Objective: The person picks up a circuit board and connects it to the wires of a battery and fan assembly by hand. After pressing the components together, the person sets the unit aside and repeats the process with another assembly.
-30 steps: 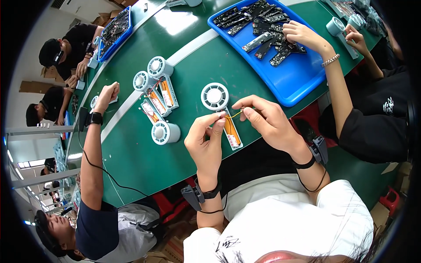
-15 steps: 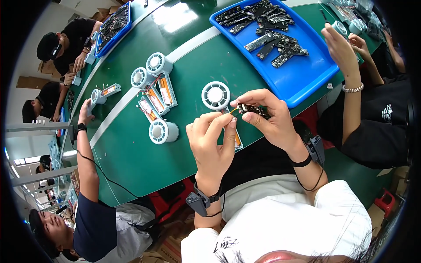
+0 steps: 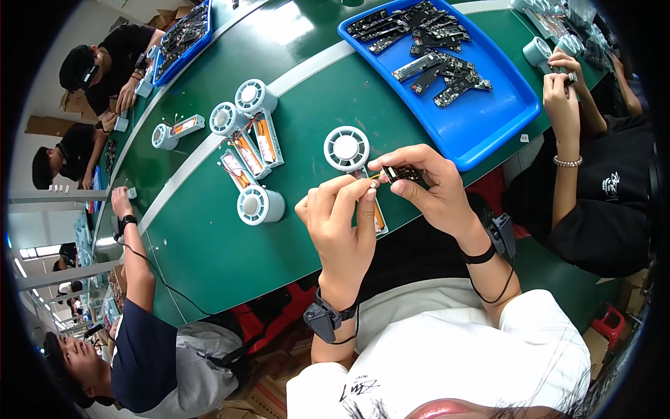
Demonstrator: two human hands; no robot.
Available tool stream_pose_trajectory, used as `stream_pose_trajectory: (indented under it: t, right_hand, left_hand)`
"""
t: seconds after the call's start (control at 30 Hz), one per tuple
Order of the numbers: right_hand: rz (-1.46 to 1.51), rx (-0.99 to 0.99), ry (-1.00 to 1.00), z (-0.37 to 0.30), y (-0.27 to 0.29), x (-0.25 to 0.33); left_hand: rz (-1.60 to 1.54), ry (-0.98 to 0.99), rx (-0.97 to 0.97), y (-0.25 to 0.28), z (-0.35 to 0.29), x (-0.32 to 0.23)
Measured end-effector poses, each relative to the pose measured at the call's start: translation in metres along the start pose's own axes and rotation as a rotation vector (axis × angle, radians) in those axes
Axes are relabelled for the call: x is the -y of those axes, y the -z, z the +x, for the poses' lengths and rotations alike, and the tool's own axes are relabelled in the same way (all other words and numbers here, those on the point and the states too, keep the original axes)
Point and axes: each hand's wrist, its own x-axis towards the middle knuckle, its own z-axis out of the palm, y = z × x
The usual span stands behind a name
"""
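My right hand (image 3: 436,188) holds a small black circuit board (image 3: 406,174) between thumb and fingers, one end pointing at my left hand. My left hand (image 3: 340,223) is closed in a pinch on thin yellow and dark wires (image 3: 375,179) with a small pale connector at the board's end. Whether the connector sits in the board's socket I cannot make out. Beneath both hands lies a pale blue handheld fan (image 3: 347,148), its round grille up and its handle uncovered, with an orange battery (image 3: 379,218) inside, partly hidden by my left hand.
Several similar uncovered fans (image 3: 260,205) lie left on the green table (image 3: 209,272); another fan (image 3: 165,136) lies farther off. A blue tray (image 3: 481,143) with several circuit boards (image 3: 453,80) stands at the far right. Co-workers sit left and right, one right-hand person's hands (image 3: 562,87) holding a board.
My hands stay nearly in place at the board and wires. The left co-worker's hand has drawn away from the far fan, which now lies farther right. The right co-worker's hands have come together.
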Motion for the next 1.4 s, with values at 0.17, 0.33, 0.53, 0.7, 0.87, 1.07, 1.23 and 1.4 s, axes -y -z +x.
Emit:
stream_pose_trajectory:
  t: [0.17, 0.33, 0.53, 0.7, 0.87, 1.07, 1.23, 1.4]
  right_hand:
    - [0.143, 0.013, -0.127, -0.001, 0.001, -0.002]
    - [0.129, 0.035, -0.172, 0.005, 0.004, 0.002]
    - [0.138, 0.089, -0.249, 0.006, 0.006, 0.016]
    - [0.036, 0.104, -0.271, 0.014, -0.001, 0.022]
    - [0.042, 0.064, -0.24, 0.008, -0.002, 0.022]
    - [0.026, 0.063, -0.241, 0.001, 0.002, 0.016]
    - [0.004, 0.101, -0.289, 0.004, -0.001, 0.021]
    - [-0.009, 0.035, -0.16, 0.011, -0.001, 0.006]
  left_hand:
    - [-0.099, 0.019, -0.04, 0.0, -0.005, 0.008]
    - [-0.011, 0.03, -0.085, 0.001, 0.007, 0.002]
    - [0.09, -0.189, -0.01, 0.002, 0.025, 0.005]
    - [0.033, -0.215, 0.078, -0.005, 0.019, 0.016]
    - [-0.119, -0.104, 0.096, -0.008, 0.015, 0.012]
    - [-0.262, -0.05, 0.112, -0.012, 0.014, 0.014]
    - [-0.248, 0.005, 0.095, -0.008, 0.019, 0.017]
    - [-0.356, 0.047, 0.099, -0.015, 0.027, 0.021]
